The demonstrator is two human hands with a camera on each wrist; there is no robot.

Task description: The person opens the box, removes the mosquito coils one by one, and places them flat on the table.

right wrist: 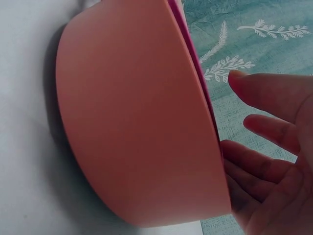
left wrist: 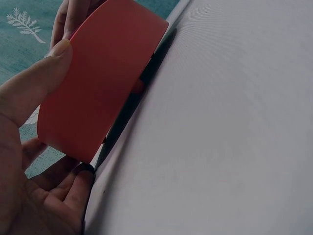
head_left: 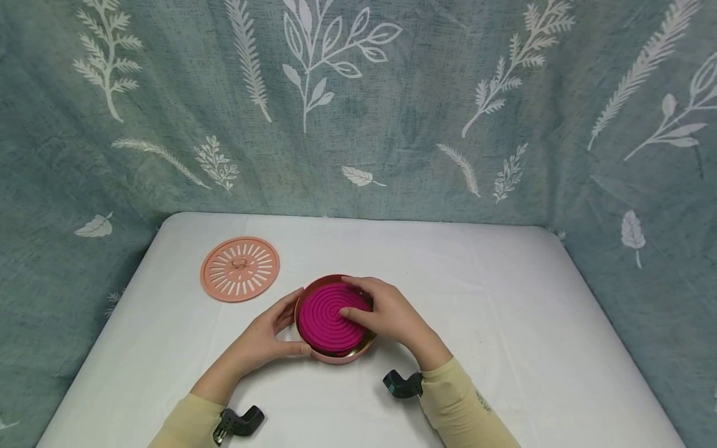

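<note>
Magenta ridged disc [head_left: 327, 326]: lies inside the round container, showing concentric rings from its middle to its edge and filling most of the opening.
Round container [head_left: 337, 360]: orange-pink outside, with a strip of shiny gold inner wall visible at the near right; near the middle of the tabletop [head_left: 476, 298], between the two hands. In the left wrist view a dark gap or shadow runs along its base.
Left hand [head_left: 266, 339]: pinches the container from its left side, thumb on the near left of the wall, the other fingers reaching round the far left.
Right hand [head_left: 386, 311]: spread over the container's right side, thumb extended above the disc's middle, fingers at the far right rim. In the right wrist view the thumb stands apart from the rim; whether it touches the disc, I cannot tell.
Slotted orange plate [head_left: 263, 274]: flat on the tabletop, beyond the container and to its left, well clear of both hands; slots radiate round a small raised knob.
Sleeves [head_left: 465, 404]: pale yellow, with a black wrist device [head_left: 403, 384] at each cuff.
Backdrop [head_left: 392, 155]: blue-green cloth with white leaf prints, behind and beside the white-covered tabletop.
</note>
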